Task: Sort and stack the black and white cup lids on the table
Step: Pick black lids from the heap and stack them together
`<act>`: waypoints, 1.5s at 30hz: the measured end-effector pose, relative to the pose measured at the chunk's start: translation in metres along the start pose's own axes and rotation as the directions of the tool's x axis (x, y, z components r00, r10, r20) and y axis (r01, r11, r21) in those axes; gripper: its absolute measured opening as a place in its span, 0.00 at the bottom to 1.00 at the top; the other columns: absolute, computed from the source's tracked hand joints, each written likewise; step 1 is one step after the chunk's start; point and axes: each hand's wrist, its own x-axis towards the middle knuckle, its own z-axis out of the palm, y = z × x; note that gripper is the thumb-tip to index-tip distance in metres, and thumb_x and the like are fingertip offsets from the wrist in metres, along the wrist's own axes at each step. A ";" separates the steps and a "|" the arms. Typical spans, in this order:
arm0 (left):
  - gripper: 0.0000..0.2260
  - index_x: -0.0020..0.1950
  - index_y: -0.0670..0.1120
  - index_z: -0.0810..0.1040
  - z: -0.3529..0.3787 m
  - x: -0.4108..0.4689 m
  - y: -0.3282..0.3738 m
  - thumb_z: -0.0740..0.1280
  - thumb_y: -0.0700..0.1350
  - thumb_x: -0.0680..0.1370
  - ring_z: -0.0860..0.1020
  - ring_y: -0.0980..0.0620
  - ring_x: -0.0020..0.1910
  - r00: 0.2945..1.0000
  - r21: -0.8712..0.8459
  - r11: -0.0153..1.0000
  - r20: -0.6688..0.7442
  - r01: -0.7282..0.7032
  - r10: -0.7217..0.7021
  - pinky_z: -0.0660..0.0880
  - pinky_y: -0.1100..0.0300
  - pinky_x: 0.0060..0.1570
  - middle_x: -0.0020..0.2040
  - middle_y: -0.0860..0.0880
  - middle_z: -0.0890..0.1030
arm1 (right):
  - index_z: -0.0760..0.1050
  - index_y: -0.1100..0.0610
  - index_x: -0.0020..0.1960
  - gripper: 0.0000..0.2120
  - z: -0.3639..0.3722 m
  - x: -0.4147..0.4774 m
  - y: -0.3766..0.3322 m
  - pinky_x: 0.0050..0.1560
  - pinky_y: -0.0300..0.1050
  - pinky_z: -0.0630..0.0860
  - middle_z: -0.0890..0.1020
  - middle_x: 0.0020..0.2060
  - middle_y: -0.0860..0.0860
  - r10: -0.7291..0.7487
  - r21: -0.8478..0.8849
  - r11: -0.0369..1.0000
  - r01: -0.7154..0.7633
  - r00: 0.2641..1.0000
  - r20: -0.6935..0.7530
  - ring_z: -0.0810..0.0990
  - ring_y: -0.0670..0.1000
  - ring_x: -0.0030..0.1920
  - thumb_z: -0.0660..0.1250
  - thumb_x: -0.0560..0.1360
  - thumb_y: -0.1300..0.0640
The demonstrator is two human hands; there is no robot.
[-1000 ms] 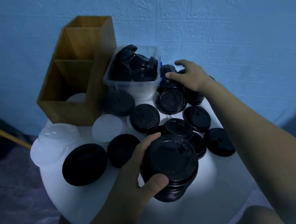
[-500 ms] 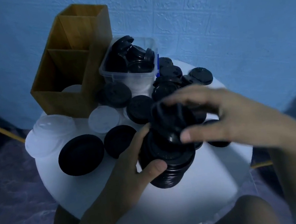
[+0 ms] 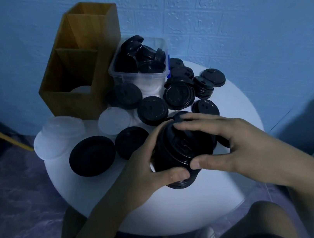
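Note:
A stack of black lids (image 3: 179, 152) stands near the front of the round white table (image 3: 214, 195). My left hand (image 3: 150, 173) grips the stack from the left side, thumb at its front. My right hand (image 3: 225, 143) holds the top black lid on the stack, fingers over it and thumb at its front rim. Several loose black lids (image 3: 179, 95) lie behind the stack. Two black lids (image 3: 93, 159) lie upside down to the left. A white lid (image 3: 114, 121) and a pile of white lids (image 3: 57, 137) sit at the table's left edge.
A wooden two-compartment box (image 3: 81, 69) stands at the back left with a white lid inside. A clear plastic tub (image 3: 141, 74) beside it holds several black lids. A blue wall is close behind. My knees are below the table's front edge.
My right hand took a black lid from the far pile, brought it toward me and set it down on top of the stack that my left hand holds.

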 end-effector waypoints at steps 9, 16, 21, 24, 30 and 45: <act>0.41 0.77 0.63 0.62 -0.002 -0.002 -0.004 0.79 0.47 0.71 0.71 0.58 0.73 0.999 -0.026 0.999 0.028 0.032 -0.031 0.68 0.59 0.72 0.72 0.60 0.75 | 0.67 0.25 0.68 0.33 -0.009 0.010 -0.015 0.68 0.25 0.62 0.63 0.70 0.21 0.036 -0.273 0.962 -0.004 0.993 0.113 0.64 0.26 0.70 0.78 0.70 0.44; 0.41 0.74 0.65 0.67 0.007 -0.002 -0.003 0.82 0.47 0.65 0.75 0.53 0.70 0.997 0.008 1.000 -0.075 0.020 -0.020 0.72 0.44 0.70 0.68 0.55 0.78 | 0.67 0.27 0.69 0.31 -0.001 0.005 -0.028 0.54 0.21 0.63 0.67 0.65 0.19 0.077 -0.427 0.902 -0.060 0.997 0.021 0.69 0.20 0.54 0.73 0.68 0.35; 0.41 0.73 0.65 0.68 0.008 -0.002 -0.002 0.83 0.48 0.64 0.77 0.51 0.68 0.996 -0.004 1.000 -0.089 0.028 -0.028 0.75 0.44 0.67 0.66 0.54 0.79 | 0.70 0.32 0.71 0.33 0.011 -0.001 -0.032 0.50 0.22 0.63 0.75 0.64 0.27 0.076 -0.461 0.881 -0.106 0.994 -0.084 0.70 0.23 0.46 0.70 0.67 0.31; 0.43 0.75 0.66 0.66 0.003 -0.002 -0.004 0.82 0.43 0.67 0.75 0.55 0.70 0.999 -0.017 0.999 -0.032 0.039 -0.040 0.73 0.49 0.69 0.68 0.57 0.78 | 0.69 0.34 0.71 0.37 0.015 -0.003 -0.027 0.50 0.21 0.65 0.76 0.49 0.25 0.119 -0.379 0.909 -0.175 0.979 -0.166 0.74 0.27 0.46 0.72 0.64 0.31; 0.30 0.81 0.59 0.60 -0.005 -0.005 0.004 0.64 0.61 0.80 0.65 0.62 0.77 0.998 -0.249 0.967 0.055 0.054 -0.041 0.63 0.64 0.74 0.76 0.63 0.69 | 0.69 0.36 0.71 0.43 0.028 -0.008 -0.006 0.66 0.48 0.75 0.81 0.59 0.34 0.134 -0.103 0.982 -0.161 0.964 -0.232 0.79 0.39 0.61 0.73 0.59 0.27; 0.19 0.67 0.52 0.77 0.038 0.003 0.004 0.50 0.44 0.85 0.79 0.55 0.64 0.901 -0.163 0.979 -0.432 -0.124 0.042 0.74 0.65 0.61 0.62 0.56 0.82 | 0.72 0.46 0.71 0.39 0.071 -0.011 0.027 0.65 0.34 0.72 0.82 0.63 0.40 0.129 0.395 0.917 0.048 0.903 -0.410 0.78 0.43 0.67 0.81 0.62 0.46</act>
